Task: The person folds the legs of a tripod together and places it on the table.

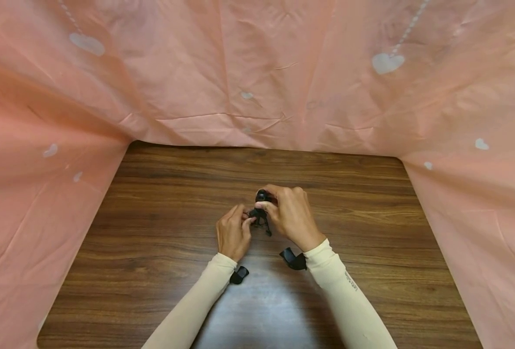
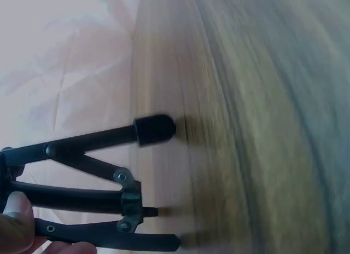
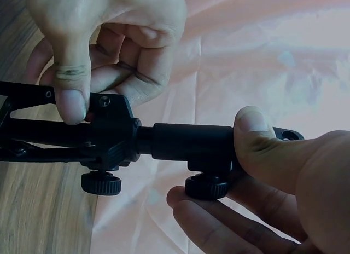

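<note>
Mini tripod [image 3: 112, 125] was grasped by its column [image 3: 191, 140] in the right hand [image 1: 297, 215], its long axis running to the left hand [image 1: 233, 232], which pinched a leg [image 3: 27, 93] nearer the feet [image 2: 156, 129].

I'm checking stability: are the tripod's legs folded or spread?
Partly spread: in the left wrist view, one leg angles away from the centre post.

One tripod [image 3: 188, 140], two visible knobs [image 3: 101, 184], two sleeves [image 1: 346, 293].
</note>
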The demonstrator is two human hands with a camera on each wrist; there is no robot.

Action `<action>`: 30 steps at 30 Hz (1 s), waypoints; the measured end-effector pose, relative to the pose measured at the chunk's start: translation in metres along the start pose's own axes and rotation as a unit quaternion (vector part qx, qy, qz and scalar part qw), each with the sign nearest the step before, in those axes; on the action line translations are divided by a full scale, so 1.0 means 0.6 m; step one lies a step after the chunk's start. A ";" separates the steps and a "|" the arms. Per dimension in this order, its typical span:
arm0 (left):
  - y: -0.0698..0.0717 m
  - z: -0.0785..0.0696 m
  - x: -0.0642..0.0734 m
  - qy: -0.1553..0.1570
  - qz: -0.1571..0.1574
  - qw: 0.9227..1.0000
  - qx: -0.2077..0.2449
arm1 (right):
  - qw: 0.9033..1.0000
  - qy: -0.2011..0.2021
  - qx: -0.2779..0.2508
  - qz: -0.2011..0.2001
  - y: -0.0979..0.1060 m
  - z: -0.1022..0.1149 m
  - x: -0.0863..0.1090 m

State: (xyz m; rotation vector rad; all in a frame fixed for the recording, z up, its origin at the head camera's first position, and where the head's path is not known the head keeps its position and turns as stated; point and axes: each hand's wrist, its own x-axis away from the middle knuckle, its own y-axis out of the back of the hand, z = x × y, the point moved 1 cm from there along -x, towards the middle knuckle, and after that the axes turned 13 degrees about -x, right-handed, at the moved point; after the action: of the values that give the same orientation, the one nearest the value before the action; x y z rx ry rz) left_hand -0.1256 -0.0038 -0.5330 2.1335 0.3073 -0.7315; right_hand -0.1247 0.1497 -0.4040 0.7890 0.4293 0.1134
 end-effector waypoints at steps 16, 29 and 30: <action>-0.008 0.000 0.008 0.044 -0.011 0.998 0.049 | 1.000 0.012 0.003 -0.001 -0.003 0.001 0.001; 0.005 0.008 -0.005 0.058 0.056 0.993 0.082 | 1.000 -0.001 -0.009 0.003 -0.004 -0.004 -0.001; 0.005 0.010 -0.004 0.059 0.065 0.992 0.087 | 1.000 -0.003 -0.009 0.005 -0.004 -0.004 -0.001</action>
State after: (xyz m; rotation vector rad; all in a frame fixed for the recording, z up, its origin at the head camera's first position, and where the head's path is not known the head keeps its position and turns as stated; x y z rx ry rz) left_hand -0.1284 -0.0103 -0.5322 2.3435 0.1709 -0.5758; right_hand -0.1265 0.1497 -0.4070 0.7736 0.4173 0.1247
